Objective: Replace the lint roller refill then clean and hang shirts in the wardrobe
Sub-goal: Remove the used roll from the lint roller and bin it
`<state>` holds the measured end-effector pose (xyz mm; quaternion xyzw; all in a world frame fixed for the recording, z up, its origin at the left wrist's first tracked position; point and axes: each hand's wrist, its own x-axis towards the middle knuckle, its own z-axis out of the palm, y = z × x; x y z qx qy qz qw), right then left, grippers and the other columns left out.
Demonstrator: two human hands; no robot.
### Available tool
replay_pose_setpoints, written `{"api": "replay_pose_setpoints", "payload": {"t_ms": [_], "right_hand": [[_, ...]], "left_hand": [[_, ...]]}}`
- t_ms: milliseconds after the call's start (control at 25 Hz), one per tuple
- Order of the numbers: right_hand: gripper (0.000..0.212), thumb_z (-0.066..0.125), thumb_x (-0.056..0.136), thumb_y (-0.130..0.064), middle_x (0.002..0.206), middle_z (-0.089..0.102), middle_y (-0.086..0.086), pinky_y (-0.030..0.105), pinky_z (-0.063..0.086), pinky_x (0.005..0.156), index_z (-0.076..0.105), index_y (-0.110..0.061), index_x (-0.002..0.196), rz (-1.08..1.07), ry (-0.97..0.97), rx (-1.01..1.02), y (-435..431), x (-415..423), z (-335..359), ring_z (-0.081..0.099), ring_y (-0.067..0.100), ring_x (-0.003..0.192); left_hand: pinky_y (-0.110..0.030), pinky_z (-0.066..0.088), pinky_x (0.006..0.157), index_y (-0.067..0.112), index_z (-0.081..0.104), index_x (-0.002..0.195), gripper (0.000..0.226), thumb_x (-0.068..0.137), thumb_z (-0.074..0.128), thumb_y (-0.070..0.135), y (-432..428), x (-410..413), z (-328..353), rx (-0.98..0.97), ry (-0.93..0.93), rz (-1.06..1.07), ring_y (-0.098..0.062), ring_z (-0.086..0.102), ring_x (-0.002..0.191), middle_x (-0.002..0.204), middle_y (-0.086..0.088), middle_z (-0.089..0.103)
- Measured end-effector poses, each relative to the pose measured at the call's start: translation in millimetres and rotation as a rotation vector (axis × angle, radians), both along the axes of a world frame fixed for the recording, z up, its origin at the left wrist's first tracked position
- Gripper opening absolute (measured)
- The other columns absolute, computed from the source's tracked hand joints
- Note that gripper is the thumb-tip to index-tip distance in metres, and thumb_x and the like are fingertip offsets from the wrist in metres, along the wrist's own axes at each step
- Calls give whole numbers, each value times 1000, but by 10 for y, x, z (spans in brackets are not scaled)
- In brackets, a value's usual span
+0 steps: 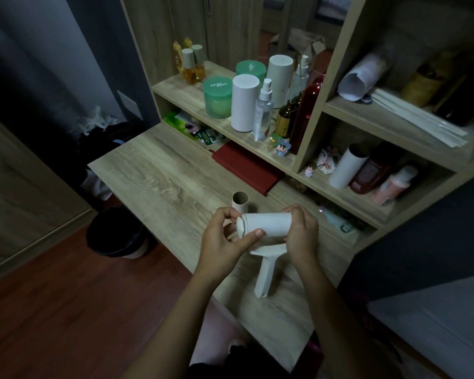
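A white lint roller [266, 265] hangs above the wooden desk [159, 176], handle pointing toward me. A white refill roll [268, 224] lies sideways on its spindle. My right hand [301, 232] grips the roll's right end. My left hand [227, 239] pinches the roller's round end cap at the left, thumb stretched under the roll. An empty brown cardboard core [240, 201] stands upright on the desk just behind my left hand. No shirts are in view.
Shelves behind the desk hold two white refill rolls [244, 102], green jars [217, 96], spray bottles [263, 110] and a dark red bottle [307, 110]. A red notebook [246, 166] lies at the desk's back. A black-lined bin [115, 232] stands on the floor left.
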<state>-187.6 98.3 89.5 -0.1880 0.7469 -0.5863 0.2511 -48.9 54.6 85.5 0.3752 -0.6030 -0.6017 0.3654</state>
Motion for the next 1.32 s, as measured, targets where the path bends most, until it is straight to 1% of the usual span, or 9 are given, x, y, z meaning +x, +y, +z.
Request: {"api": "replay_pose_setpoints", "payload": {"t_ms": [200, 400, 600, 720, 880, 960, 1120, 1240, 1320], "right_hand": [[24, 43, 89, -26, 81, 54, -4, 35, 51, 65, 52, -27, 67, 10, -20, 17, 17, -1, -18, 55, 19, 81], [18, 42, 80, -31, 80, 54, -5, 34, 50, 65, 52, -24, 68, 69, 12, 23, 48, -11, -25, 55, 18, 80], [17, 41, 93, -16, 87, 54, 3, 25, 43, 53, 54, -9, 84, 67, -52, 14, 78, 68, -36, 53, 12, 78], [20, 42, 93, -16, 93, 54, 6, 25, 43, 55, 54, -17, 77, 67, -62, 21, 101, 114, -68, 54, 18, 83], [20, 44, 88, -24, 89, 56, 4, 28, 47, 58, 53, -24, 71, 69, -72, 9, 106, 170, -113, 55, 21, 86], [20, 41, 80, -33, 87, 56, 3, 36, 53, 65, 55, -21, 73, 111, -35, 29, 117, 186, -129, 57, 24, 88], [24, 40, 92, -30, 90, 57, 5, 47, 56, 75, 56, -14, 84, 249, 59, 111, 120, 123, -146, 60, 27, 91], [18, 32, 82, -37, 98, 53, 3, 34, 52, 61, 47, -27, 86, 328, -24, 86, 91, 104, -118, 57, 23, 92], [15, 32, 82, -36, 104, 50, 6, 24, 46, 57, 40, -27, 91, 352, -76, 62, 84, 99, -111, 55, 20, 90]], "left_hand": [[-22, 47, 55, 24, 47, 81, 34, 71, 79, 21, 83, -31, -13, 45, 19, 61, -6, 57, 68, 74, 18, 60], [-37, 59, 71, 31, 51, 118, 44, 79, 71, 30, 128, 7, -54, -5, -41, -3, -19, 66, 89, 112, 9, 59], [-30, 56, 62, 30, 58, 122, 42, 81, 69, 30, 159, 8, -51, -42, -41, 49, -14, 67, 78, 101, 6, 66], [-33, 58, 61, 36, 57, 121, 39, 84, 67, 29, 180, 24, -14, -65, -67, 46, -13, 67, 66, 93, 13, 69], [-21, 51, 50, 38, 52, 125, 41, 88, 62, 22, 188, 29, 12, -62, -76, 89, -10, 61, 46, 79, 21, 70], [-23, 51, 50, 32, 52, 125, 37, 90, 59, 24, 194, 59, -4, -55, -89, 85, -12, 61, 47, 85, 9, 70], [-22, 54, 55, 31, 46, 128, 34, 95, 49, 30, 248, 79, -47, 16, -121, 69, -15, 68, 59, 99, -2, 65], [-26, 57, 69, 35, 50, 114, 19, 95, 45, 37, 261, 79, -100, 95, -45, 130, -19, 69, 83, 100, 1, 62], [-30, 57, 75, 34, 49, 111, 22, 91, 44, 42, 284, 74, -112, 107, -6, 168, -15, 67, 84, 97, 6, 60]]}}
